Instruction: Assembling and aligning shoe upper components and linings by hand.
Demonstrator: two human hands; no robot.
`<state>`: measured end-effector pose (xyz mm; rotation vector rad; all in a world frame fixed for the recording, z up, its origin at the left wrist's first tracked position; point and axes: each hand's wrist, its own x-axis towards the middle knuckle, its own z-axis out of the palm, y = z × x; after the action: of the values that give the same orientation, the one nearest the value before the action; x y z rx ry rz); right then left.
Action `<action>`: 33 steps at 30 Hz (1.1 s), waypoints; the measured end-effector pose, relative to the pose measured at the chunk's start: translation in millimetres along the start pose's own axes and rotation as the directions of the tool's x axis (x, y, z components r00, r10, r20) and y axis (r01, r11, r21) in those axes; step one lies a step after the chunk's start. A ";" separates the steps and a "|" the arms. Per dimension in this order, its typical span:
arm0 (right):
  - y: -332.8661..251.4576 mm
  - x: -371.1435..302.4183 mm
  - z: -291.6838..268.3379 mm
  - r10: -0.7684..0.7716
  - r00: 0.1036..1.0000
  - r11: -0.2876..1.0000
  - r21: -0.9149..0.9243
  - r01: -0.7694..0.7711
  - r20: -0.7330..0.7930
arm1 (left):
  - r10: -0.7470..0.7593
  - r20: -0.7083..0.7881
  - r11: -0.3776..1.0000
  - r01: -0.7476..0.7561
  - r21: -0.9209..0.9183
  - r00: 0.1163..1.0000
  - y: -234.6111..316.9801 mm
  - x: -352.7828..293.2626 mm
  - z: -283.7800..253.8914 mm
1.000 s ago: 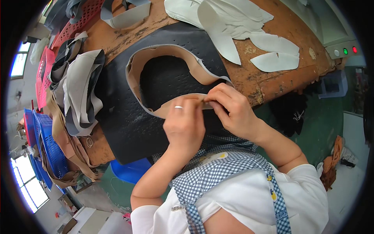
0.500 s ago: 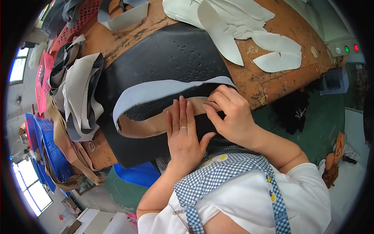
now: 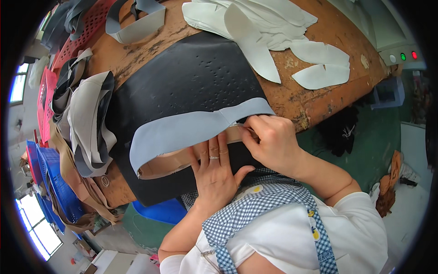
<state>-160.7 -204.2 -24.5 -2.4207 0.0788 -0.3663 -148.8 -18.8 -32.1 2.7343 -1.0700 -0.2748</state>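
We see a looped band (image 3: pixel 178 130), blue-grey on its outer face and beige inside, lying on a black mat (image 3: pixel 182 68) at the near edge of the table (image 3: pixel 296 105). The mat, pitted with small holes, reaches past that edge toward the checked apron (image 3: pixel 260 210). Our left hand (image 3: pixel 214 180) is laid flat and grasps nothing: its fingers, one with a ring, rest against the beige inner face of the band, and its thumb spreads away over the mat. Our right hand (image 3: pixel 271 144) is closed in a pinch, thumb against fingers, gripping the band at its right end, by the mat's right side. The blue-grey length of the loop leans over beyond our fingers.

Toward the table's right corner lie two white cut pieces (image 3: pixel 321 59), next to a larger heap of white pieces (image 3: pixel 264 23) that partly covers the mat. By the left edge we have a pile of grey strips (image 3: pixel 86 121), with a pink basket (image 3: pixel 45 98) beside it. Beige strips (image 3: pixel 75 166) hang down over that edge, next to a blue basket (image 3: pixel 59 182).
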 end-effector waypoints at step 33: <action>6.1 -4.2 -27.4 0.169 0.980 0.970 0.160 -0.185 0.106 | 0.137 0.006 0.991 -0.137 0.010 0.991 3.6 12.7 -6.8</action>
<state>-172.2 -225.3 -9.5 -2.2382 0.2139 -0.1730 -140.4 -29.3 -25.9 2.6549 -1.2568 -0.2558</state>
